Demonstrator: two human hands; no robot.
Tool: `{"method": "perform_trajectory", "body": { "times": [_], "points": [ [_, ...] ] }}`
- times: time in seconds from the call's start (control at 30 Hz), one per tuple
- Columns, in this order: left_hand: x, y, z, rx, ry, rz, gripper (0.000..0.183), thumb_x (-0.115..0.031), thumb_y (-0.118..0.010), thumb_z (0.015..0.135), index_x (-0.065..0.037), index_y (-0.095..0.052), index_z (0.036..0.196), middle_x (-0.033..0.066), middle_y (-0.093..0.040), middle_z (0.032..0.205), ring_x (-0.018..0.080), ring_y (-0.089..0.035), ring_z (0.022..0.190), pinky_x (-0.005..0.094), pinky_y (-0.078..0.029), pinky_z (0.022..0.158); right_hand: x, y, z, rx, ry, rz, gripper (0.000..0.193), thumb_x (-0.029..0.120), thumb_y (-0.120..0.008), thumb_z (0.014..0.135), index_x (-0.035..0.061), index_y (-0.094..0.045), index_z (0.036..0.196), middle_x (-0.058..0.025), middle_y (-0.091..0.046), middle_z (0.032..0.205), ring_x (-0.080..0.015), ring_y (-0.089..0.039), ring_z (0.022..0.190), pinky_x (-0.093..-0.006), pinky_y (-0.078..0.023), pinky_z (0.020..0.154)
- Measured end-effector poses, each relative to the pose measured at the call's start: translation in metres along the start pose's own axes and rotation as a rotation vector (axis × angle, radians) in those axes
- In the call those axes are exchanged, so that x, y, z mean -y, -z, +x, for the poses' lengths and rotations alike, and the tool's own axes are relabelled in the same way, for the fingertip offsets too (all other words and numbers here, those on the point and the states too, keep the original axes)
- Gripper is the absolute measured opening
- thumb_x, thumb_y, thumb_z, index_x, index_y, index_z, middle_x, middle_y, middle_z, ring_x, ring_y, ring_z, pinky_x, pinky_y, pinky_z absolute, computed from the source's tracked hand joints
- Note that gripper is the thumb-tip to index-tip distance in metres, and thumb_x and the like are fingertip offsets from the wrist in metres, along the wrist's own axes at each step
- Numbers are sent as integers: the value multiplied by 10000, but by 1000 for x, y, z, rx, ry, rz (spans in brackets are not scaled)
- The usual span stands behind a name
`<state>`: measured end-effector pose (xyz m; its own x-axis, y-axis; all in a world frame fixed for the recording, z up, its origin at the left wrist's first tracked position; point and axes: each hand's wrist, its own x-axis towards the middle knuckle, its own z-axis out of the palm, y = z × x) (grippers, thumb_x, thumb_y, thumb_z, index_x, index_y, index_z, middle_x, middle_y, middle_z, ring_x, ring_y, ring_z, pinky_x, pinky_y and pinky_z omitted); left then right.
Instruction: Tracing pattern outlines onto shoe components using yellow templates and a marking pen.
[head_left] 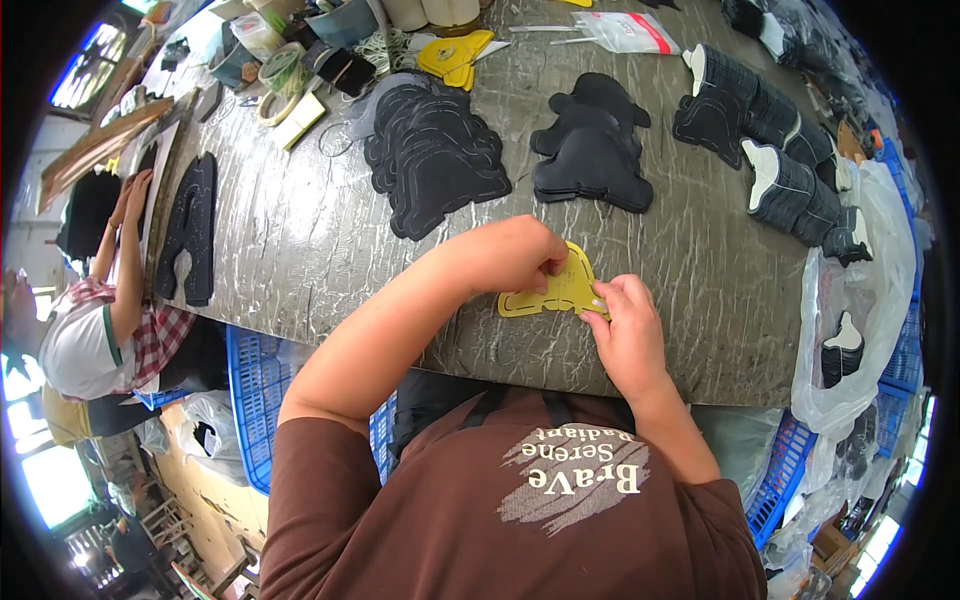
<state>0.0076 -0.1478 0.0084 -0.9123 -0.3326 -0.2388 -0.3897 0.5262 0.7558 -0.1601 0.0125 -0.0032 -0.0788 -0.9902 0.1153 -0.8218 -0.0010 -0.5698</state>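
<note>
Your right hand (630, 318) was closed on the right-hand end of the flat, yellow, arch-shaped plate with cut slots (560, 293), its thumb and fingers pinching the edge; your left hand (515, 255) bore down from the far side, its fingers curled over the arch, and whether they held a tool could not be told. The plate lay between your hands on the grey-brown, streaked worktable (720, 290), near the edge closest to you; its long axis ran left to right, roughly along that edge, with the rounded side facing away from you. The governing relation was this: the plate extended leftward from your right-hand pinch; the left hand was the nearer to the arch; the left-hand tip was clear of both. Farther out, the fanned stack of black, lobed sheets with pale line marks (440, 160) sat beyond and to the left; the stack of plain black, lobed pieces (595, 155) sat straight beyond, near your left hand; neither touched the plate.
</note>
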Motion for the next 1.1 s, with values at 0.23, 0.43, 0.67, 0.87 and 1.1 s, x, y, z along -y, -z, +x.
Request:
{"method": "perform_trajectory", "body": {
  "times": [0.23,0.43,0.67,0.87,1.1],
  "points": [
    [-14,9,21,146,91,145,204,-55,-751,637,-10,-680,823,129,-676,755,287,-654,720,381,-503,658,-5,10,5,-25,89,194,203,55,-684,804,9,-617,990,-121,-545,952,-321,-566,905,-386,-474,773],
    [-14,13,20,155,77,164,207,-68,-750,625,-27,-691,819,127,-675,754,291,-654,720,377,-501,642,30,12,17,63,236,506,120,126,-558,940,17,-545,893,-130,-558,890,-322,-564,787,-363,-463,704],
    [-13,11,22,139,117,160,207,-96,-730,650,-31,-695,843,142,-680,775,305,-656,727,382,-502,636,42,-14,24,40,282,639,146,-34,-649,844,27,-536,913,-112,-589,877,-260,-592,753,-333,-483,677],
    [-13,12,22,141,109,169,217,-99,-729,645,-30,-700,849,151,-681,782,312,-657,734,382,-506,648,40,-24,24,29,285,636,148,-55,-652,821,28,-565,907,-108,-608,863,-267,-608,766,-333,-491,690],
    [-12,11,24,154,101,173,211,-79,-729,626,-34,-698,831,145,-681,782,307,-658,738,384,-506,651,38,-27,22,19,306,569,162,-55,-653,797,28,-575,912,-125,-617,859,-303,-617,771,-357,-498,699]
  ]
}}
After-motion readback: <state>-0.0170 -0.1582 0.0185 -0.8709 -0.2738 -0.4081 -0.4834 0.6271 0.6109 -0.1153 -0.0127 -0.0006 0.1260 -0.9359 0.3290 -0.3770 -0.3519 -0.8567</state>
